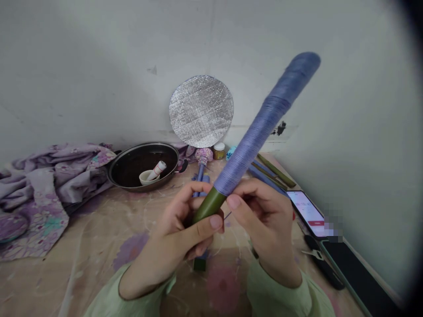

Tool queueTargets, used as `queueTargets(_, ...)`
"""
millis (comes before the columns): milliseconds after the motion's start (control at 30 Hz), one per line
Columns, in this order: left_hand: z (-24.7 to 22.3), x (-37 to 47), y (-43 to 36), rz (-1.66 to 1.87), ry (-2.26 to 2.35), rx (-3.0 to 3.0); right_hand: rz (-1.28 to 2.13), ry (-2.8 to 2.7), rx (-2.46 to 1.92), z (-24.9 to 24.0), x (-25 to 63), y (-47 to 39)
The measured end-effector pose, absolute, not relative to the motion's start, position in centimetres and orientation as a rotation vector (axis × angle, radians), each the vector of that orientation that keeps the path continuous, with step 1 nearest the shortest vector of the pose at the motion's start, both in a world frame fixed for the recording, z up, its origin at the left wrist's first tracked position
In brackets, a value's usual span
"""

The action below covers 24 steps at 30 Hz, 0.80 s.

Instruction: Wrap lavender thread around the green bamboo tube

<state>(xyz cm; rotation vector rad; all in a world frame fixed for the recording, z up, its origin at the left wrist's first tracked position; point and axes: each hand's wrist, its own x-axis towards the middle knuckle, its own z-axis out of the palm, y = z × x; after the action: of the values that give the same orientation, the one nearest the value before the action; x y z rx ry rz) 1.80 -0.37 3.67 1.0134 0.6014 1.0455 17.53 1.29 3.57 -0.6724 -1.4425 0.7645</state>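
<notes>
A long stick [254,136], wrapped in blue-violet thread over most of its length, slants up to the right above the table. Its bare green lower end rests in my left hand [188,224], with the thumb over the front and the fingers behind. At the lower edge of the wrapping, my right hand [264,220] has its thumb and fingers pinched together against the thread. A short bit of thread hangs between the hands. Beneath them, a dark green end of another piece [199,264] lies on the table, mostly hidden by my left hand.
A dark pan [120,176] holds a small white bowl [144,177] with a white roll. Floral cloth [49,189] is heaped left. A silver disc [201,110] leans at the wall. Green stems [277,171], a lit phone [306,211] and a key [315,254] lie right.
</notes>
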Motion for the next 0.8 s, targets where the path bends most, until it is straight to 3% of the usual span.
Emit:
queueTargets(267,3.42,1.49,-0.42,1.106,0.594,1.027,0.868,-1.466,-0.57,3.68,17.56,1.53)
queueTargets(800,3.75,1.71,-0.59,1.104,0.598,1.052,0.757,-1.439,-0.689,3.83,17.47,1.51)
